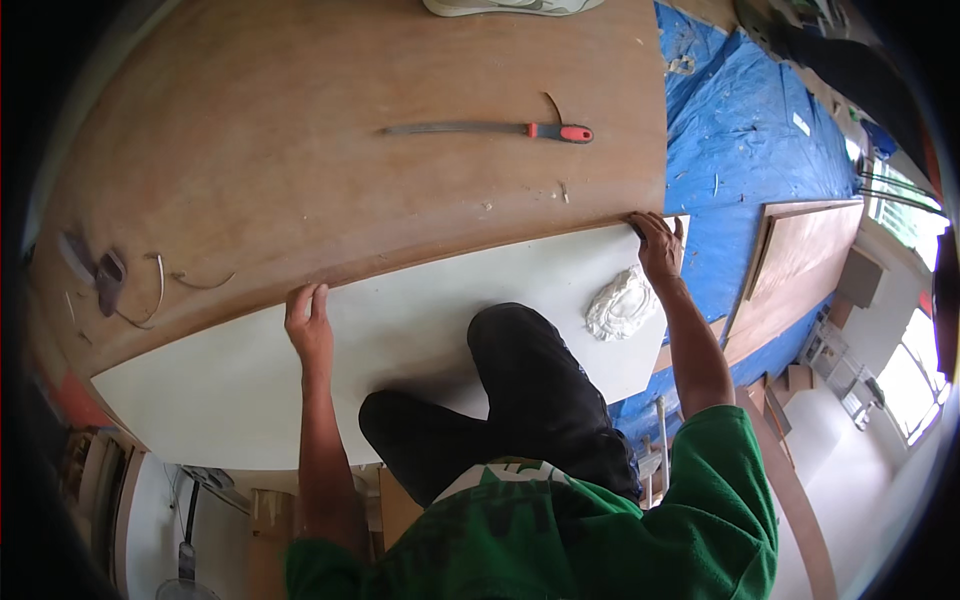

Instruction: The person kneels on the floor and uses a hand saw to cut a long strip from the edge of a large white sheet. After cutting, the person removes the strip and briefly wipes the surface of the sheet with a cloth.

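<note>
A long white panel (420,300) lies before me, its far edge a thin brown strip along a brown wooden sheet (315,172). My left hand (309,319) has its fingers bent over this far edge, left of the middle. Near the panel's right end, my right hand (661,244) grips the same edge, fingertips over the brown strip. My dark-trousered knees (517,345) are over the panel, between my arms. A crumpled white cloth (621,304) rests on it beside my right wrist. Beyond the panel, a file (457,128) with a red and black handle lies on the sheet.
Thin curved offcuts (160,281) and dark curled pieces (110,277) lie at the left. A shoe (514,6) shows at the top edge. Blue tarpaulin (750,142) spreads at the right, with stacked wooden boards (810,247) on it. A cardboard box (270,517) stands below left.
</note>
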